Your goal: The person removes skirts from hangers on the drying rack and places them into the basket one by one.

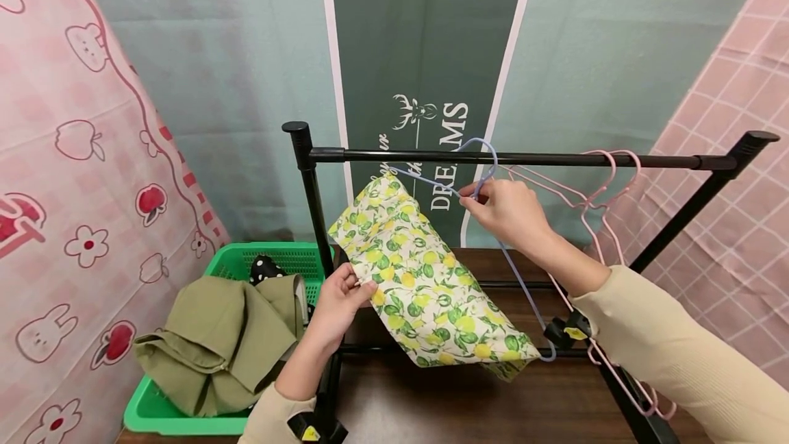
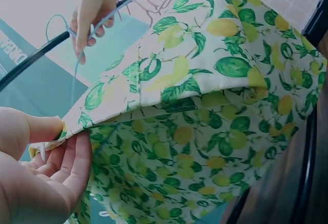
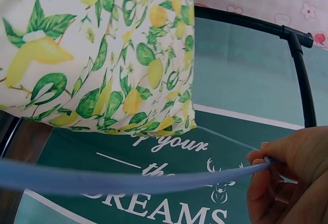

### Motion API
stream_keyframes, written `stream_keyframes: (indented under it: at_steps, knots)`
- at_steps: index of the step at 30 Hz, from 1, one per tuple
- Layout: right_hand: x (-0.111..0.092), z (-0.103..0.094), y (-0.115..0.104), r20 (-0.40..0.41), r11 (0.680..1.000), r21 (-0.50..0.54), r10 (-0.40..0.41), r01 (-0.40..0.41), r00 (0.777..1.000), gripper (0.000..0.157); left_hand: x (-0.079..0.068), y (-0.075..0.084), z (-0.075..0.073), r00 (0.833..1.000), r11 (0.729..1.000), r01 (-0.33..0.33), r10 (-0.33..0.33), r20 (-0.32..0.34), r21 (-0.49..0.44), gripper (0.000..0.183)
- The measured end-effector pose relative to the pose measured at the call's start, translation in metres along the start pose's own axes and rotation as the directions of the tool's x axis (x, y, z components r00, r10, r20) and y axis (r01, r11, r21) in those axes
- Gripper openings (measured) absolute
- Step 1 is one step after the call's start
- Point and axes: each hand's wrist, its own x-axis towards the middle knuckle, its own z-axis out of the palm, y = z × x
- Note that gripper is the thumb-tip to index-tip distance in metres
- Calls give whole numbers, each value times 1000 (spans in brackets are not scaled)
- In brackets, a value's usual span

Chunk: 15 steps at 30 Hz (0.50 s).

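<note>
A white garment printed with yellow lemons and green leaves point(image 1: 425, 286) hangs at a slant in front of the rack. My left hand point(image 1: 339, 300) pinches its edge between thumb and fingers; in the left wrist view, the garment point(image 2: 205, 75) gapes open beside that hand. My right hand point(image 1: 508, 214) pinches a light blue hanger point(image 1: 524, 286) just below its hook. The hook curves above the black rail point(image 1: 401, 155); whether it bears on it I cannot tell. One hanger arm reaches the garment's upper corner, while the other slopes down right, its end beside the lower corner.
Pink hangers point(image 1: 592, 204) hang toward the rail's right end. At left, a green basket point(image 1: 185, 423) holds an olive garment point(image 1: 216, 334) and a black polka-dot cloth point(image 1: 265, 269). The rack stands on a dark wooden surface point(image 1: 456, 403), with printed curtains behind and at both sides.
</note>
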Motion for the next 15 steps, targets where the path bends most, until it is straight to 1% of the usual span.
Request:
stream_keyframes:
  at_steps: [3, 6, 12, 15]
  knots:
    - [0, 1, 1, 0, 1000, 5, -6, 6, 1000, 17, -2, 6, 0, 1000, 1000, -12, 12, 6, 6, 29]
    - [0, 2, 1, -5, 1000, 7, -15, 15, 1000, 17, -4, 8, -3, 999, 999, -45, 44, 23, 25, 29]
    - [-1, 3, 2, -2, 1000, 8, -19, 19, 1000, 17, -11, 20, -6, 993, 993, -105, 102, 53, 56, 30]
    - [-1, 3, 3, -10, 1000, 14, -25, 26, 1000, 17, -13, 24, -8, 991, 988, -130, 126, 44, 89, 28]
